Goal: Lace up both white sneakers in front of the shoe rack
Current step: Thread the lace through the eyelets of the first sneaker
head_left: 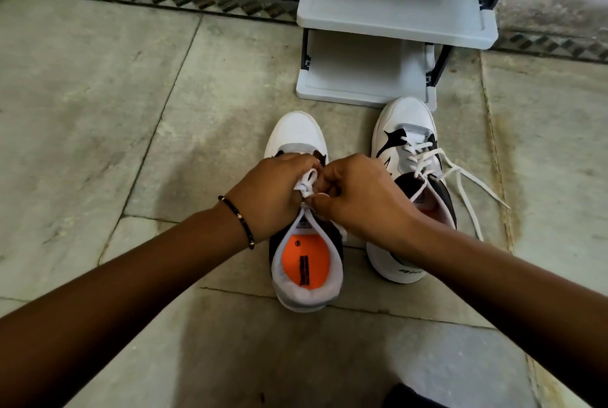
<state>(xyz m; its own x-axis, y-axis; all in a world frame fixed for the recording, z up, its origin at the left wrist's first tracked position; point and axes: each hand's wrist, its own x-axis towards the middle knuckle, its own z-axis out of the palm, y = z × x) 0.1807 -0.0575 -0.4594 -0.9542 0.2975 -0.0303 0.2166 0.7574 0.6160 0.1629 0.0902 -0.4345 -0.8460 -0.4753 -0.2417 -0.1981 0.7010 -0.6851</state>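
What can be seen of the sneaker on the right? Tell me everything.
The right sneaker is white with black side panels, a grey band behind the toe and a white sole. It stands upright on the stone floor, toe touching the foot of the grey shoe rack. Its white laces are threaded but untied, the loose ends trailing onto the floor at its right. The right hand and forearm cover part of its near side.

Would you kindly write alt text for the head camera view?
Two hands, left hand and right hand, tie the white lace of the left sneaker on a stone floor. The right sneaker sits alongside with loose laces, before a grey shoe rack.
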